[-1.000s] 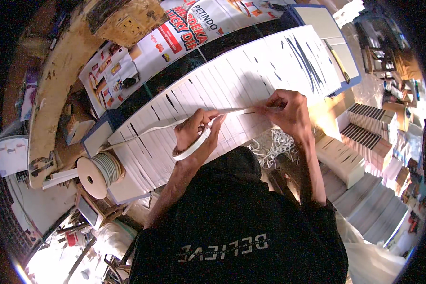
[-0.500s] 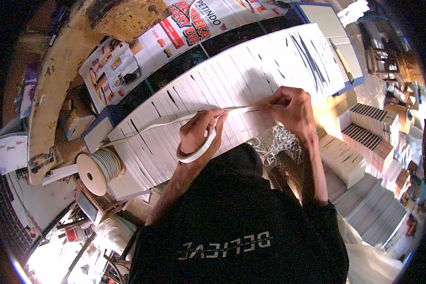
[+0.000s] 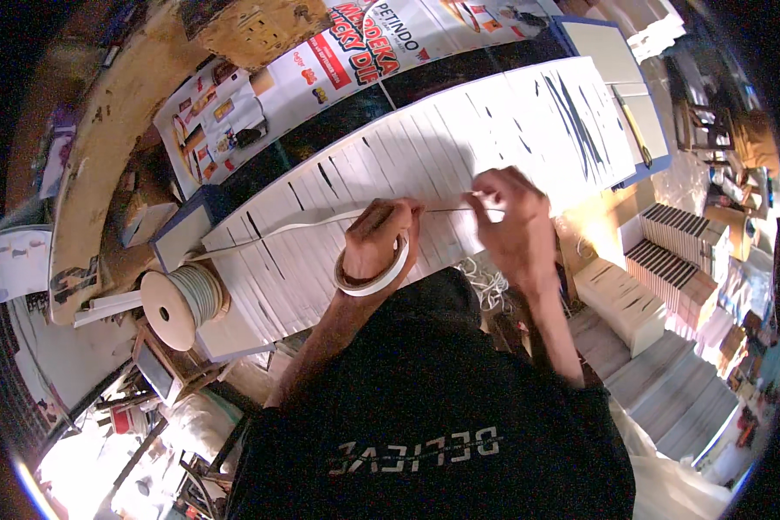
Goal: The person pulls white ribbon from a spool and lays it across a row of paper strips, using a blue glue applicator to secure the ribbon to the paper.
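My left hand [image 3: 380, 238] is closed, pinching a narrow white band [image 3: 308, 224]. That band runs from beside a cord spool [image 3: 169, 310] over a long row of tightly packed white paper blocks [image 3: 425, 143] with scattered black marks. Around my left wrist hangs a white tape roll [image 3: 396, 269] like a bracelet. My right hand [image 3: 518, 225] is raised over the row, to the right of my left hand, fingers curled toward a pinch and slightly blurred. A small pale bit shows at its fingertips; I cannot make out what it is.
Blue-edged boards [image 3: 611, 43] flank the row, with a yellow cutter [image 3: 637, 139] lying at the right end. Behind it lies a printed banner [image 3: 312, 74]. Stacked books [image 3: 680, 251] and grey sheets [image 3: 676, 390] stand at the right; white paper scraps [image 3: 487, 282] lie below my right hand.
My right hand has come away from the white band and turned upward, a little lower in the view. My left hand has shifted slightly right, still gripping the band.
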Available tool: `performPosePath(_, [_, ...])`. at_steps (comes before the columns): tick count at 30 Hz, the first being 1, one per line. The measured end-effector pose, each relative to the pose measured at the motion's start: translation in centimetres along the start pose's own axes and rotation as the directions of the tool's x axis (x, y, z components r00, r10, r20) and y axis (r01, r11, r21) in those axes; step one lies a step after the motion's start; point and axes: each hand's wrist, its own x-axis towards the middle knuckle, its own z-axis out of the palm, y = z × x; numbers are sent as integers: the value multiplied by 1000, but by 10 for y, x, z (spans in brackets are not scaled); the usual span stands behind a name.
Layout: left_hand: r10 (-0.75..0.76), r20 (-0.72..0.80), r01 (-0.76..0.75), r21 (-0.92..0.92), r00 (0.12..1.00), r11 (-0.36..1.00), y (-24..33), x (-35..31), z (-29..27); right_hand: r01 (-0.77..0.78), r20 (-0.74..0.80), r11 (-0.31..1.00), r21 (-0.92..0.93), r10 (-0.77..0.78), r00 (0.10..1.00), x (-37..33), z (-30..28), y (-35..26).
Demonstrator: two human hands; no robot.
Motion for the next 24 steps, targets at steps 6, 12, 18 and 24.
performPosePath(6, [-128, -67, 129, 7, 989, 992, -3, -7, -15, -1, 24, 976, 216, -5, 1000, -4, 20, -4])
performPosePath(12, [-346, -102, 334, -119, 933, 935, -40, -24, -58, -7, 59, 977, 211, -6, 998, 0, 22, -3])
performPosePath(18, [-287, -171, 288, -25, 942, 957, -40, -19, -54, -25, 50, 967, 255, 13, 999, 1, 24, -1])
performPosePath(24, [-273, -166, 281, 28, 948, 959, -41, -23, -51, -34, 66, 970, 239, 19, 998, 2, 24, -2])
